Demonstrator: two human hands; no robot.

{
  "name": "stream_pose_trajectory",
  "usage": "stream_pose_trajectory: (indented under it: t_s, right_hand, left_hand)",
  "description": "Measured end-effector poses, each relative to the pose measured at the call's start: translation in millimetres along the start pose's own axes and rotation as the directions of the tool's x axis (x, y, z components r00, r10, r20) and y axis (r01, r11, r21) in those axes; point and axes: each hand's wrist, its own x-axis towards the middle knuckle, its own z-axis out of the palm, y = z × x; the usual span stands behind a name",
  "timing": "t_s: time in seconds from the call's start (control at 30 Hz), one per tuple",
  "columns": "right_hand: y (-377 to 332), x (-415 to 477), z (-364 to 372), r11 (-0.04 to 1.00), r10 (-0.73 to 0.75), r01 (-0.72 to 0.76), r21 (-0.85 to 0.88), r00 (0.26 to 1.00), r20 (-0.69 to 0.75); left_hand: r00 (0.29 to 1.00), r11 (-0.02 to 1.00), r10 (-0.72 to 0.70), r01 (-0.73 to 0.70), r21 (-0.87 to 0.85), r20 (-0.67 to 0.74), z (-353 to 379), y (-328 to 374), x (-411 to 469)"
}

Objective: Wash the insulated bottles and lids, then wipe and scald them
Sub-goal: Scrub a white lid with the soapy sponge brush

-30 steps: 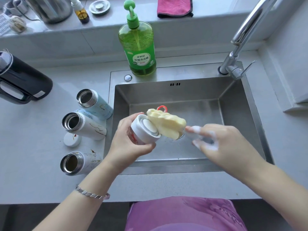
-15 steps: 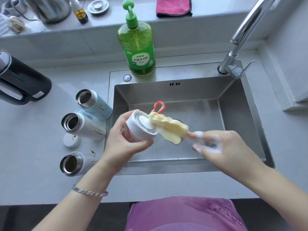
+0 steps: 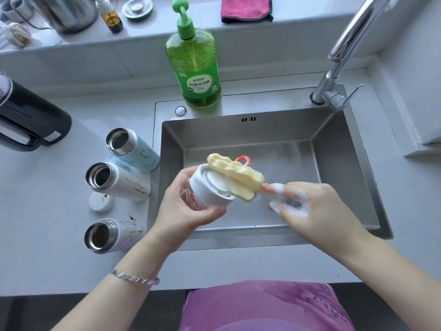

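Over the steel sink (image 3: 346, 177), my left hand (image 3: 183, 211) grips a white bottle lid (image 3: 210, 189), its underside turned toward me. My right hand (image 3: 310, 206), covered in foam, holds the handle of a yellow sponge brush (image 3: 236, 175), whose head lies against the lid's inner face. A red loop (image 3: 244, 160) shows behind the sponge. Three open insulated bottles stand on the counter left of the sink: a light blue one (image 3: 133, 151), a white one (image 3: 117, 180) and another white one (image 3: 109, 235). A white lid (image 3: 101, 201) lies between them.
A green dish soap pump bottle (image 3: 195, 68) stands behind the sink. The tap (image 3: 338, 68) rises at the back right. A black kettle (image 3: 31, 118) sits at far left. On the ledge are a pink cloth (image 3: 245, 8), a steel pot (image 3: 69, 10) and a small dropper bottle (image 3: 111, 15).
The sponge head has shifted up and across the lid's inner face, and the lid has turned slightly in my left hand. The bottles on the counter have not moved.
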Motion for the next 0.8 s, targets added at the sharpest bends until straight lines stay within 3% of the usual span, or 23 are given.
stream_pose_trajectory:
  t_s: [0.3,0.47,0.57,0.67,0.8]
  right_hand:
    - [6,0,1,0.99,-0.095,0.091,-0.108,0.995,-0.033]
    - [11,-16,-4,0.988,-0.039,0.039,-0.15,0.999,-0.003]
    - [6,-26,-1,0.979,-0.087,0.084,-0.184,0.996,-0.008]
    - [-3,-36,4,0.976,-0.167,0.163,-0.146,0.986,-0.021]
    - [-10,-25,13,0.984,-0.156,0.146,-0.104,0.983,-0.1]
  left_hand:
    - [1.0,0.999,0.01,-0.009,0.04,-0.024,5,2,1]
    - [1.0,0.983,-0.003,0.005,0.186,-0.011,2,-2,-7]
    - [1.0,0.972,-0.024,0.026,0.234,-0.011,7,-2,-12]
    - [0.998,0.961,-0.017,0.034,0.275,-0.066,12,6,-13]
    - [0.994,0.935,0.071,-0.036,0.353,-0.088,19,16,-9]
